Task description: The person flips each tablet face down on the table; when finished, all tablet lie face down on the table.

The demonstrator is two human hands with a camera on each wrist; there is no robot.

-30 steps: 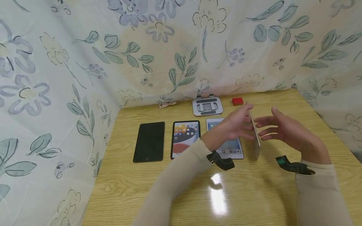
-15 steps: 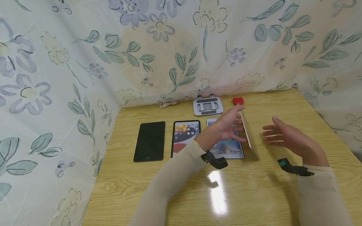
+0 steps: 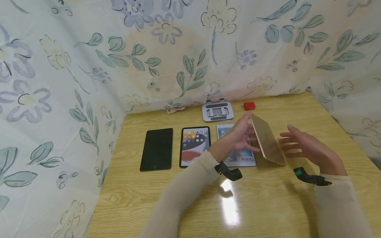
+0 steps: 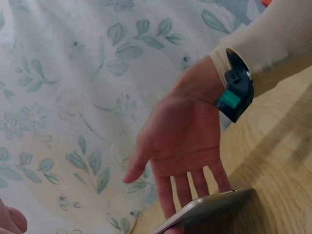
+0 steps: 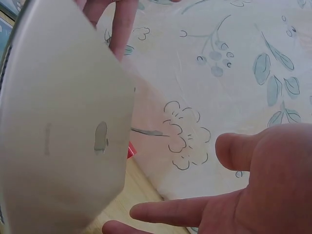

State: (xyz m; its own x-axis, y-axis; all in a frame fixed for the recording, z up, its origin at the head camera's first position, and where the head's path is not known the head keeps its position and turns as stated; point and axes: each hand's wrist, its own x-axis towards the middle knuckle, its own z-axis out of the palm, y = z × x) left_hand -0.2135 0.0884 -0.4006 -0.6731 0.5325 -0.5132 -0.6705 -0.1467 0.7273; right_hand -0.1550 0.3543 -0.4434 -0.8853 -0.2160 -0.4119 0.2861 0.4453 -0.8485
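My left hand (image 3: 240, 135) holds a gold-backed tablet (image 3: 268, 141) by its left long edge, thumb at the top corner and fingers behind it. The tablet leans on a slant, its lower right edge close to the wooden table. In the right wrist view its plain back (image 5: 58, 161) fills the left side, with left-hand fingers (image 5: 124, 24) at its upper edge. My right hand (image 3: 303, 145) hovers to the right of the tablet, fingers spread and thumb up, holding nothing. The left wrist view shows its palm (image 4: 187, 131) beyond the tablet edge (image 4: 209, 202).
Left of my hands lie a white tablet (image 3: 238, 163) partly covered by my left hand, a black-framed lit tablet (image 3: 194, 145) and a dark-screened tablet (image 3: 156, 150). Behind them are a coiled cable (image 3: 176, 109), a silver folding stand (image 3: 218, 111) and a red charger (image 3: 249, 106) by the floral cloth (image 3: 166, 72).
The tablet has gone from nearly upright to a slant, so its gold back now shows. My left hand has moved left with it; my right hand has drawn away to the right.
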